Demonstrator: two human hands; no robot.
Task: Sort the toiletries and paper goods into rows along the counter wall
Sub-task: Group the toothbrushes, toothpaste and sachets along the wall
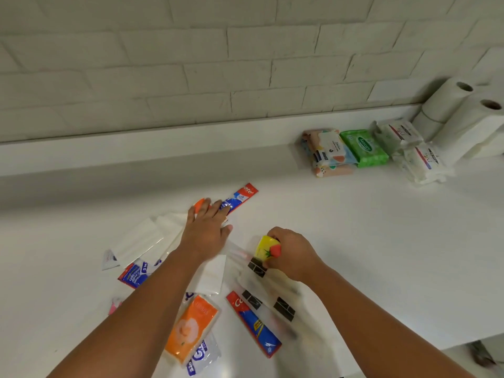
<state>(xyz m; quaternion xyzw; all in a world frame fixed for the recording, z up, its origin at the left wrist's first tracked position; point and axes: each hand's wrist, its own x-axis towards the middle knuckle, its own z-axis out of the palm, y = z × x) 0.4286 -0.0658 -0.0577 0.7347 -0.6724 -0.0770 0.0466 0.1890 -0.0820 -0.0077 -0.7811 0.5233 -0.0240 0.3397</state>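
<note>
Nearest on the white counter (381, 255) lie a flat orange tissue pack (191, 326), a long red-and-blue toothpaste box (255, 324) and clear plastic packets with black labels (283, 309). Just past them the right hand (293, 253) has its fingers curled round a small yellow pack printed with a strawberry (266, 248), at the far end of the clear packets. Beside it the left hand (204, 231) lies palm down, fingers straight and slightly spread. Their tips rest on a small orange item (200, 203), too blurred to name, and on a second red-and-blue toothpaste box (241, 197). White folded tissue packs (141, 238) lie beside that wrist. Farther right, in a row close to the white brick wall (245, 64), sit a pastel wipes pack (327, 151), a green wipes pack (364, 147), two white wipes packs (401, 132) and white paper towel rolls (450, 100).
</note>
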